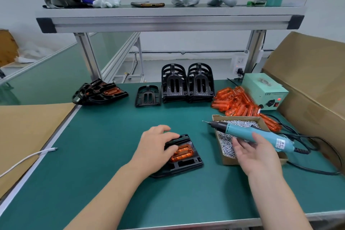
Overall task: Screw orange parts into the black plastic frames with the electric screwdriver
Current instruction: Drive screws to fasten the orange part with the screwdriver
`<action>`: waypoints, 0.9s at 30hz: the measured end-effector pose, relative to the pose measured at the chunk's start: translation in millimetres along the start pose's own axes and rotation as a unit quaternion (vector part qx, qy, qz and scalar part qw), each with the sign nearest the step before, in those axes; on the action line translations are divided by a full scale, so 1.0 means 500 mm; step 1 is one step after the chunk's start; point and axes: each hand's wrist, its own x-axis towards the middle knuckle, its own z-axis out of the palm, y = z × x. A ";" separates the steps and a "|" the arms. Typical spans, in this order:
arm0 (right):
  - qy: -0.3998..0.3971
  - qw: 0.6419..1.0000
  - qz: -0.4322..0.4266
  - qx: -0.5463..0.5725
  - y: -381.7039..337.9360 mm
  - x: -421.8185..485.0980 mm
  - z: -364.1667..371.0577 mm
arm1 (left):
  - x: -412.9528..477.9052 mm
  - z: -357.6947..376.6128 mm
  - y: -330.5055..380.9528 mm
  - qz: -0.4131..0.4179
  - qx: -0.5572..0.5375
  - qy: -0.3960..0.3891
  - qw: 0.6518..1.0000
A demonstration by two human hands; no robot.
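Green matting covers the bench [104,136], and near its front edge a black frame [186,166] lies flat. It is a glossy, ribbed moulding with slots and screw bosses along its near side. A translucent orange part [183,153], oblong with rounded ends and inner ribs, sits in its middle. The left hand [155,147] rests on the frame with fingers laid loosely over the far edge and the thumb at the orange part's left end. Just right of it the right hand [255,155] is spread, palm turned inward, fingers relaxed. Its thumb lies against the teal screwdriver [240,131] without closing round it. The screwdriver lies across a cardboard box [225,159] of silver screws, bit pointing left. Behind the box is a heap of loose orange parts [233,102], beside a pale green power unit [265,89]. At the back stand two frame stacks [186,84], one single frame [147,96], and to the left, fitted frames [99,92] piled unevenly
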 end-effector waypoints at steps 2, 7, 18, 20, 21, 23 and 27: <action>0.017 0.999 0.020 0.023 -0.008 0.014 0.011 | 0.024 0.008 0.019 -0.050 0.038 -0.063 0.996; 0.032 0.996 0.075 0.048 -0.014 0.033 0.034 | 0.048 0.012 0.023 -0.062 0.058 -0.151 0.985; 0.041 0.995 -0.093 -0.007 -0.013 0.046 0.048 | 0.058 -0.013 0.031 -0.042 0.072 -0.232 0.969; 0.032 0.990 -0.136 -0.001 -0.019 0.049 0.044 | 0.070 -0.011 0.053 -0.047 0.053 -0.224 0.972; 0.027 0.987 -0.157 0.003 -0.023 0.050 0.044 | 0.078 -0.007 0.068 -0.038 0.041 -0.206 0.977; 0.013 0.980 -0.200 0.011 -0.034 0.057 0.045 | 0.097 0.007 0.106 0.000 0.021 -0.150 0.988; -0.042 0.968 -0.247 0.036 -0.071 0.078 0.047 | 0.143 0.043 0.187 0.065 -0.006 -0.096 0.993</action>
